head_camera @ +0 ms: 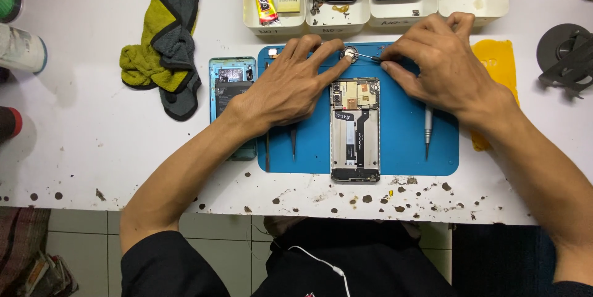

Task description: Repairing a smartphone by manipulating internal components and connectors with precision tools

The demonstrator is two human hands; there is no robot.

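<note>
A white, stained tabletop carries a blue mat. On the mat's centre lies an opened phone. Just above it, the left hand pins a small round part while the right hand's grip pinches thin tweezers touching it. A screwdriver lies right of the phone, a rag well left.

One head-worn view — looking steeply (perhaps straight) down, fairly close, onto the white table.
</note>
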